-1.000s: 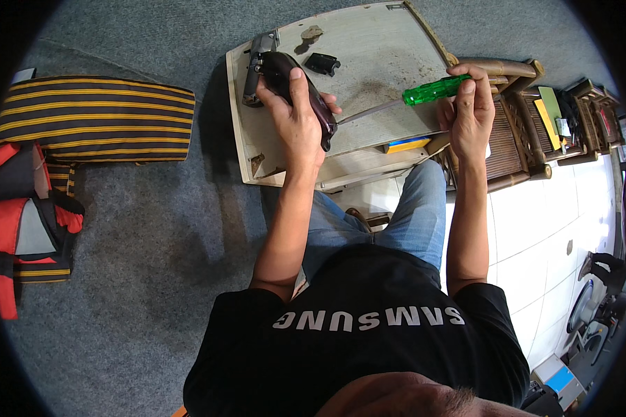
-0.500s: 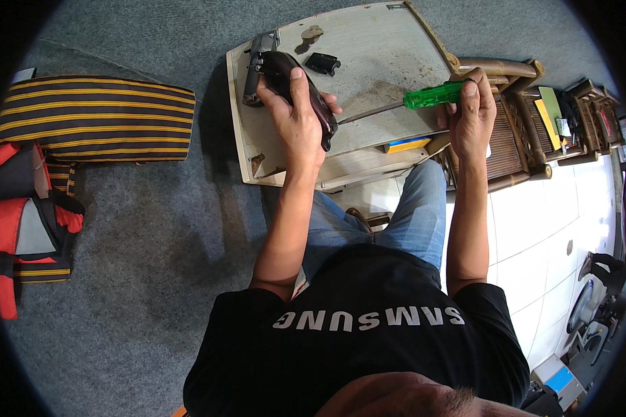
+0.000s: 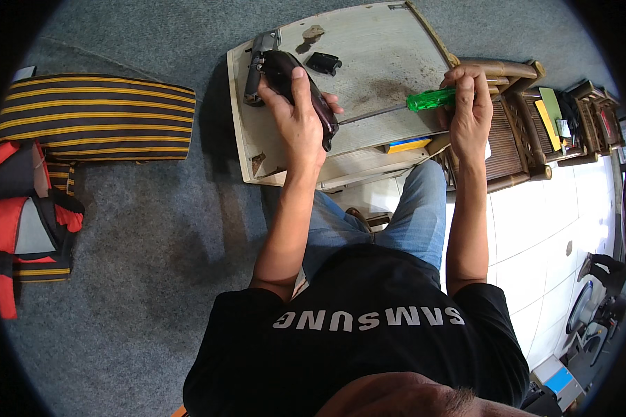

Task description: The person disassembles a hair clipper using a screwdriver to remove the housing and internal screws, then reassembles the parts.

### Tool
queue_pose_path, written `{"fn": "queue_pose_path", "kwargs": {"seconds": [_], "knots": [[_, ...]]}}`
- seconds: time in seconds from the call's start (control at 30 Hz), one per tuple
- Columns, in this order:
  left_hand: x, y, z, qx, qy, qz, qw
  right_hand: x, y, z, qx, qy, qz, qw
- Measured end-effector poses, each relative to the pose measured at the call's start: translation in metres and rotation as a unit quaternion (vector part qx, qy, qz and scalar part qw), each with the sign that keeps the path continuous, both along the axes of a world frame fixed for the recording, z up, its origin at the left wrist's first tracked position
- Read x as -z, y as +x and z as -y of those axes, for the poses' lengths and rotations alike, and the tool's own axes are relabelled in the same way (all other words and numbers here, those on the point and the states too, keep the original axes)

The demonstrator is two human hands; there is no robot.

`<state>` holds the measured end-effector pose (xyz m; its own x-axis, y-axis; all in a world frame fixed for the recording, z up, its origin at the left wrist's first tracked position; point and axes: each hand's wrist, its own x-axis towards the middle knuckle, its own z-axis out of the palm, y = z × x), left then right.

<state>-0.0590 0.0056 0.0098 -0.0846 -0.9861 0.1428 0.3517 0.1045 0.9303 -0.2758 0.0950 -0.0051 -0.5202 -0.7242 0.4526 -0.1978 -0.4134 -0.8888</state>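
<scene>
My left hand (image 3: 300,118) is wrapped round a dark maroon-black hair clipper (image 3: 283,68), its rounded body slanting across the palm. Metal fittings show at the clipper's far end. My right hand (image 3: 471,111) grips a screwdriver with a clear green handle (image 3: 428,100). Its thin metal shaft reaches left, and the tip meets the clipper's near end; I cannot tell whether it sits in a screw. Just beyond the left hand lies a silver-grey device (image 3: 256,69), partly covered by the clipper. A small black plastic piece (image 3: 324,64) rests to its right.
Beneath the hands stands a worn whitish table (image 3: 368,42) with dark stains and an open shelf holding a blue-and-yellow box (image 3: 407,145). Bamboo furniture (image 3: 506,142) stands to the right. At left are a striped cushion (image 3: 97,118) and a red-and-black fabric item (image 3: 21,222).
The screwdriver's handle has tipped slightly lower and turned in my right hand, whose fingers have shifted their grip. The left hand and the clipper have stayed nearly still.
</scene>
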Motion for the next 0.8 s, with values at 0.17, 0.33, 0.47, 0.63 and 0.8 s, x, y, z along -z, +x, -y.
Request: {"fn": "queue_pose_path", "kwargs": {"seconds": [0.17, 0.33, 0.47, 0.63, 0.8], "knots": [[0.002, 0.001, 0.003, -0.001, 0.004, -0.006, 1.000, -0.002, -0.001, 0.001, -0.189, -0.130, 0.190, 0.955], [0.003, 0.001, 0.003, 0.003, -0.001, -0.010, 1.000, 0.005, -0.003, -0.004, -0.149, -0.069, 0.119, 0.979], [0.003, 0.002, 0.003, 0.008, 0.000, -0.002, 1.000, 0.009, -0.005, -0.005, -0.085, -0.041, 0.073, 0.993], [0.003, 0.002, 0.003, 0.007, -0.001, 0.001, 1.000, 0.008, -0.007, -0.005, -0.115, -0.031, 0.109, 0.987], [0.003, 0.002, 0.003, 0.008, 0.000, -0.003, 1.000, -0.003, 0.000, -0.004, -0.184, -0.080, 0.197, 0.960]]}}
